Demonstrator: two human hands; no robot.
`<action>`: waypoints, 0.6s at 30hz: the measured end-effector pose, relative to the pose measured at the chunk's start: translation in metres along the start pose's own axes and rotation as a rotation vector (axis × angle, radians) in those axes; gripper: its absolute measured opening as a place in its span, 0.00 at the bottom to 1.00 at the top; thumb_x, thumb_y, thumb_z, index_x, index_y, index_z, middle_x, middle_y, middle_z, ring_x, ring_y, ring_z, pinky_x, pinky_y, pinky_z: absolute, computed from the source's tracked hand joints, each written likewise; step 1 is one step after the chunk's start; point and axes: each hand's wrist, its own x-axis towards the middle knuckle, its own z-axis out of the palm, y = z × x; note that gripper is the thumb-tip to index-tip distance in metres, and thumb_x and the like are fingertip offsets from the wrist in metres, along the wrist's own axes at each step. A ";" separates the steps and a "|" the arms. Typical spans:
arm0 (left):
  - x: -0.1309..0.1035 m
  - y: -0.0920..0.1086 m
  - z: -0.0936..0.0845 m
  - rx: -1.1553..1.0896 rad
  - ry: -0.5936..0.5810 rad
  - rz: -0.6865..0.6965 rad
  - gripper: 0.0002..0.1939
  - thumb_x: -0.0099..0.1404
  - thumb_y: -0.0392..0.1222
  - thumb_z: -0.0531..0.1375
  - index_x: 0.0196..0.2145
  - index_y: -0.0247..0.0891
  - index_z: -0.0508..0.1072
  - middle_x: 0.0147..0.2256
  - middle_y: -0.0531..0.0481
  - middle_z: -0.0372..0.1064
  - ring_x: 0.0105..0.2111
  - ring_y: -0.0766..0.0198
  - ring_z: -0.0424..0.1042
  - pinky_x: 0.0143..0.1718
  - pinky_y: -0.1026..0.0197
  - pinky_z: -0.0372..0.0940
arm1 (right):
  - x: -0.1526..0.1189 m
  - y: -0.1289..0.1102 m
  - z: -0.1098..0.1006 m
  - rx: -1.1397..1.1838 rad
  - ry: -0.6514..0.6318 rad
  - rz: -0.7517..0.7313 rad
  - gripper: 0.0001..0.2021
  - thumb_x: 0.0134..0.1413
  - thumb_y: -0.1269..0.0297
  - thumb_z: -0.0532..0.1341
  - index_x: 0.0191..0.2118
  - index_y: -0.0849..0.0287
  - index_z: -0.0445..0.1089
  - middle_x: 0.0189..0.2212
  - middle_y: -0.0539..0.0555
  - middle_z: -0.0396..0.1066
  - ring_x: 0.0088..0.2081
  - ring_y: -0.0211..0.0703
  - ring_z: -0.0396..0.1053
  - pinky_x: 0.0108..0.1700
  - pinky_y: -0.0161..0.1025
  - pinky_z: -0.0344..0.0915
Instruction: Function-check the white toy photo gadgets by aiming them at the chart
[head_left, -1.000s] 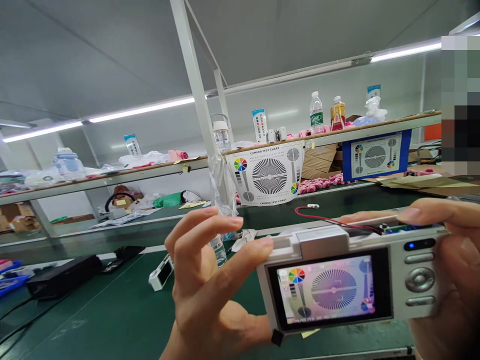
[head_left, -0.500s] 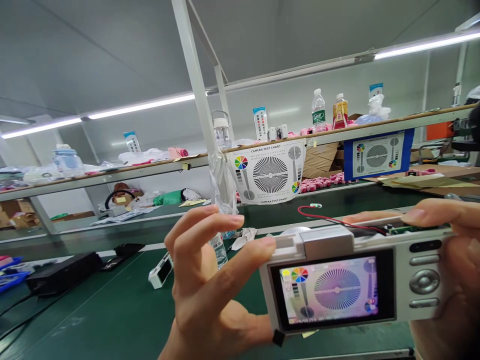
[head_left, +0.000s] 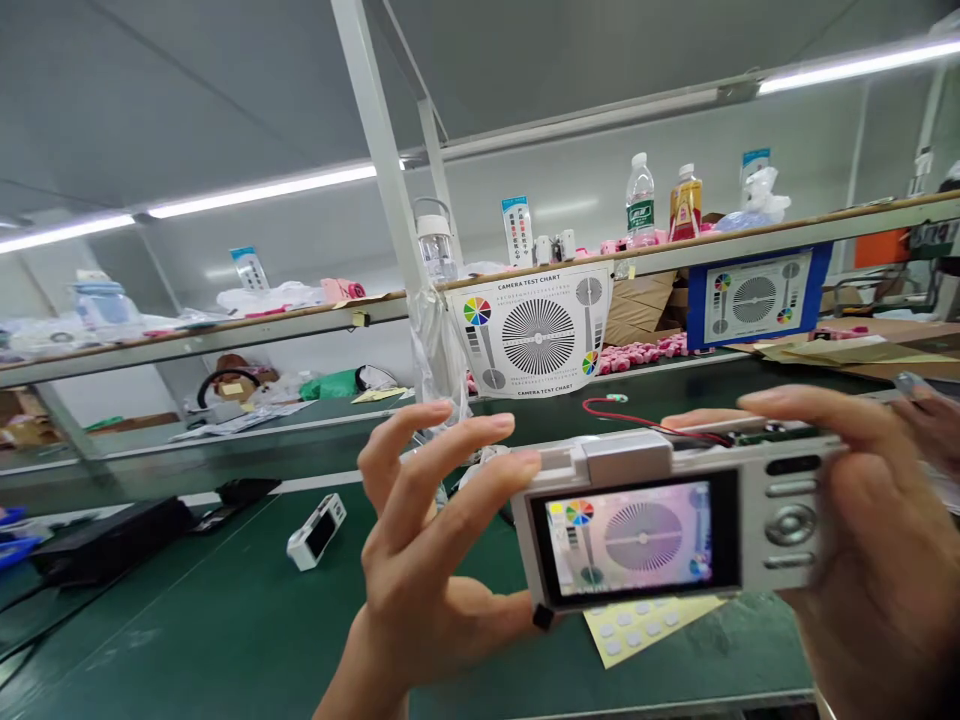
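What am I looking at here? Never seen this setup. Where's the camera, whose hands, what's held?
There is no machine here: a person works with two bare hands, and one camera on their head looks forward and down, so the picture is their own view.

The left hand and right hand hold a small white camera by its ends. Its screen shows the test chart that hangs from the shelf ahead. A red wire runs from the camera's top.

On the green table lie a second white camera, a yellow sticker sheet and a black box. Bottles stand on the shelf, with another chart to the right.
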 end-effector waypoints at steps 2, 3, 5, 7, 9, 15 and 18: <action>-0.010 -0.008 0.007 -0.034 -0.055 -0.031 0.30 0.55 0.54 0.68 0.52 0.42 0.68 0.46 0.45 0.73 0.52 0.46 0.65 0.56 0.43 0.59 | 0.009 0.008 -0.004 0.135 -0.054 0.086 0.13 0.67 0.55 0.52 0.46 0.44 0.73 0.41 0.47 0.79 0.36 0.40 0.79 0.33 0.28 0.76; -0.018 -0.013 0.011 -0.059 -0.084 -0.054 0.32 0.54 0.54 0.69 0.53 0.41 0.68 0.46 0.44 0.73 0.52 0.46 0.66 0.56 0.43 0.59 | 0.012 0.016 -0.008 0.192 -0.131 0.150 0.12 0.65 0.53 0.55 0.47 0.44 0.74 0.41 0.47 0.79 0.33 0.40 0.79 0.30 0.29 0.77; -0.039 -0.021 0.021 -0.115 -0.140 -0.125 0.33 0.55 0.52 0.68 0.55 0.41 0.66 0.47 0.43 0.74 0.52 0.46 0.65 0.55 0.44 0.61 | 0.014 0.039 -0.019 0.245 -0.295 0.289 0.13 0.61 0.52 0.59 0.50 0.41 0.72 0.43 0.47 0.78 0.30 0.41 0.77 0.27 0.32 0.77; -0.066 -0.026 0.030 -0.154 -0.211 -0.215 0.32 0.58 0.53 0.67 0.57 0.43 0.64 0.48 0.42 0.73 0.54 0.46 0.64 0.52 0.44 0.63 | 0.007 0.066 -0.029 0.225 -0.339 0.405 0.17 0.59 0.57 0.63 0.53 0.40 0.68 0.42 0.47 0.76 0.33 0.41 0.76 0.30 0.33 0.77; -0.096 -0.027 0.037 -0.167 -0.303 -0.317 0.31 0.59 0.54 0.65 0.57 0.43 0.63 0.48 0.41 0.73 0.54 0.45 0.62 0.51 0.45 0.65 | -0.009 0.090 -0.034 0.151 -0.318 0.490 0.20 0.56 0.62 0.65 0.54 0.40 0.65 0.41 0.47 0.75 0.37 0.41 0.75 0.34 0.32 0.76; -0.173 0.000 0.035 -0.246 -0.519 -0.586 0.31 0.57 0.55 0.65 0.55 0.43 0.64 0.46 0.43 0.74 0.53 0.45 0.63 0.48 0.44 0.67 | -0.078 0.127 -0.036 0.064 -0.189 0.802 0.24 0.52 0.64 0.64 0.54 0.46 0.61 0.43 0.51 0.69 0.38 0.42 0.71 0.34 0.34 0.75; -0.199 0.012 0.032 -0.306 -0.549 -0.672 0.31 0.57 0.56 0.65 0.55 0.44 0.64 0.46 0.43 0.74 0.52 0.45 0.64 0.48 0.44 0.68 | -0.103 0.138 -0.037 0.097 -0.143 0.907 0.25 0.50 0.63 0.65 0.54 0.47 0.59 0.42 0.51 0.68 0.35 0.41 0.69 0.31 0.35 0.75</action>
